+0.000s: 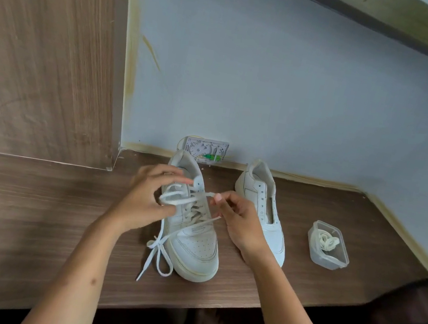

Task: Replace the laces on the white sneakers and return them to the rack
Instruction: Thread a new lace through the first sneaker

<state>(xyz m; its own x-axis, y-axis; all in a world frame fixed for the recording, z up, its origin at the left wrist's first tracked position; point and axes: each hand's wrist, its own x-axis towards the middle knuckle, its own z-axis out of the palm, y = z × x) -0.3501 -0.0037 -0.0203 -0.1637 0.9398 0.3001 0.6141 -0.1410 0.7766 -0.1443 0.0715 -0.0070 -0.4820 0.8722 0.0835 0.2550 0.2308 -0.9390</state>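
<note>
Two white sneakers stand on a brown wooden desk (pixel 34 204), toes toward me. The left sneaker (pixel 195 245) is threaded with a white lace (pixel 159 253) whose loose ends trail off its left side onto the desk. My left hand (pixel 143 201) holds a loop of that lace above the tongue. My right hand (pixel 240 221) pinches the other strand beside the top eyelets. The right sneaker (pixel 260 196) has bare eyelets and is partly hidden behind my right hand.
A small clear plastic tub (pixel 329 248) holding a coiled cream lace sits right of the sneakers. An open wall socket plate (pixel 204 150) leans at the desk's back edge. A wooden panel (pixel 43 53) rises at the left. A dark object (pixel 414 300) overlaps the desk's right front.
</note>
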